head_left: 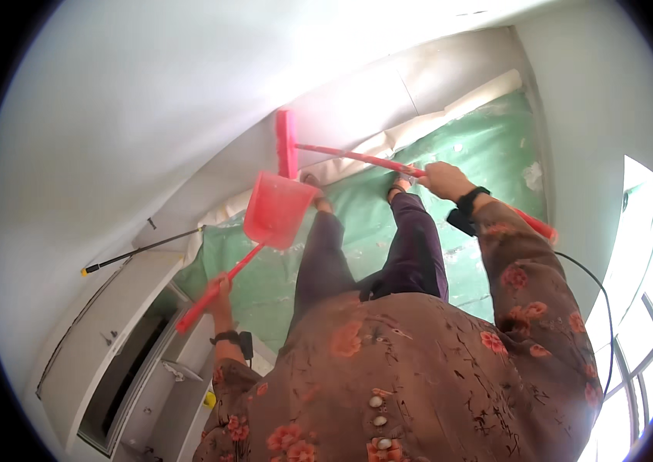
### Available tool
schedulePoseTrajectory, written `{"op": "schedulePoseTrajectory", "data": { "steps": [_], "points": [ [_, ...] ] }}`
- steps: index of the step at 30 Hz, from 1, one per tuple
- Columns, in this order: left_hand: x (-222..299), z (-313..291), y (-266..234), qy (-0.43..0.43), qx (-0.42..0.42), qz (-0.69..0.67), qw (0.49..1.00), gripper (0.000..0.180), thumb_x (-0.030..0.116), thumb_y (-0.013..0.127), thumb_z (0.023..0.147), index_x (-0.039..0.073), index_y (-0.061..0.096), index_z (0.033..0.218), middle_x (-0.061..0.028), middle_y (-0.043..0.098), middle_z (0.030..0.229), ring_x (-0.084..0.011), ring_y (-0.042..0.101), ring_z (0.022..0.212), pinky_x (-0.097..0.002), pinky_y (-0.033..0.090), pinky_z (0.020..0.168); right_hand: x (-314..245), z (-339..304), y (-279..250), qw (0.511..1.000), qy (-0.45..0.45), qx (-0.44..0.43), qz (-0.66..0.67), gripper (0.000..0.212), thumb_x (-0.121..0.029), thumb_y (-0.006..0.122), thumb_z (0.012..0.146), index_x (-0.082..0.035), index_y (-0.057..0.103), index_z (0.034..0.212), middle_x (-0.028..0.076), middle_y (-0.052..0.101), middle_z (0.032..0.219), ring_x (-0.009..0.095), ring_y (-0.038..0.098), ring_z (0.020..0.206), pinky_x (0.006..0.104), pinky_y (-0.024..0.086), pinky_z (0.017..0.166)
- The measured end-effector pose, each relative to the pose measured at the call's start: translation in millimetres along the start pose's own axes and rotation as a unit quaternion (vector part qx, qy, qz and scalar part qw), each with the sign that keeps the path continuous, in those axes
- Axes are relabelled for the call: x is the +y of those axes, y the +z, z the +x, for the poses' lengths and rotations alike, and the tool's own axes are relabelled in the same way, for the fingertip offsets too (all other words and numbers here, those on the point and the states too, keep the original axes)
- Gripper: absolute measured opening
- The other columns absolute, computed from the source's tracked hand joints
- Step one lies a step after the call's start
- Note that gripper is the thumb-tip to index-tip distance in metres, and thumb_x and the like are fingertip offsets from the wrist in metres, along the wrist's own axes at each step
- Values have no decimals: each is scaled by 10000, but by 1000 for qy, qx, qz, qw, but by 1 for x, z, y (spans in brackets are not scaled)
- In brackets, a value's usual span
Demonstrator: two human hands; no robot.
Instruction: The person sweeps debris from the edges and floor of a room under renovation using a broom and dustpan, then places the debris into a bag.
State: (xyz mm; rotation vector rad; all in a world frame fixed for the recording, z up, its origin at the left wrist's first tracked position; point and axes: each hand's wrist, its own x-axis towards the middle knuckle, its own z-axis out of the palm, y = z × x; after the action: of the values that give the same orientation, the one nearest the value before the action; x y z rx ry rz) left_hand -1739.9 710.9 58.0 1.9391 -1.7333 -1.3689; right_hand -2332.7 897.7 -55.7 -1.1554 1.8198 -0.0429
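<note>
My left hand (221, 294) is closed around the red handle of a dustpan (280, 209). The pan is pink-red and is held up off the floor, in front of my left leg. In my right hand (447, 182) is the red stick of a broom (286, 143), whose pink head is at the far side, just beyond the pan. Whether the broom head touches the pan, I cannot tell. Beyond my right hand the stick runs on behind my forearm, and its red end shows on the right.
A green sheet (496, 138) with pale smudges covers the floor, its cream edge (411, 132) folded over at the far side. At left stand a white cabinet (122, 316) and a black rod (142, 250) with a yellow tip. A window (642, 277) is at right.
</note>
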Motion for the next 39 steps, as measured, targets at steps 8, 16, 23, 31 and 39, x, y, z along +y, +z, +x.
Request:
{"op": "schedulePoseTrajectory", "data": {
  "steps": [8, 16, 23, 31, 39],
  "points": [
    [-42, -1, -41, -35, 33, -39, 998, 212, 135, 605, 852, -25, 619, 991, -61, 618, 908, -145, 579, 808, -263, 478, 722, -76, 92, 62, 999, -34, 13, -39, 277, -283, 529, 839, -53, 671, 899, 170, 655, 906, 332, 633, 860, 439, 502, 758],
    [-46, 39, -37, -27, -1, -34, 999, 192, 119, 595, 852, -21, 627, 979, -39, 604, 850, -115, 555, 753, -255, 460, 681, 34, -29, -44, 971, 210, -13, -109, 439, -426, 473, 877, -27, 640, 955, 190, 639, 978, 356, 603, 927, 465, 465, 809],
    [-5, 68, 8, 12, -69, -33, 997, 164, 87, 587, 849, -25, 617, 964, -51, 609, 864, -125, 560, 799, -257, 464, 698, 98, -125, -122, 939, 324, 47, -103, 399, -425, 489, 881, -70, 656, 952, 171, 645, 971, 353, 602, 924, 469, 467, 795],
    [54, 73, 67, 84, -86, 11, 993, 135, 67, 600, 844, -21, 608, 945, -106, 617, 946, -113, 533, 679, -228, 438, 617, 130, -128, -128, 968, 204, 10, -143, 372, -411, 518, 872, -72, 647, 954, 151, 645, 963, 344, 616, 899, 459, 478, 784],
    [104, 56, 106, 90, -92, 18, 991, 174, 89, 599, 863, -38, 621, 980, -75, 617, 918, -140, 568, 767, -260, 469, 693, 212, -127, -147, 958, 267, 40, -98, 355, -381, 533, 859, -80, 652, 1005, 148, 644, 1024, 340, 620, 931, 436, 482, 818]
  ]
}}
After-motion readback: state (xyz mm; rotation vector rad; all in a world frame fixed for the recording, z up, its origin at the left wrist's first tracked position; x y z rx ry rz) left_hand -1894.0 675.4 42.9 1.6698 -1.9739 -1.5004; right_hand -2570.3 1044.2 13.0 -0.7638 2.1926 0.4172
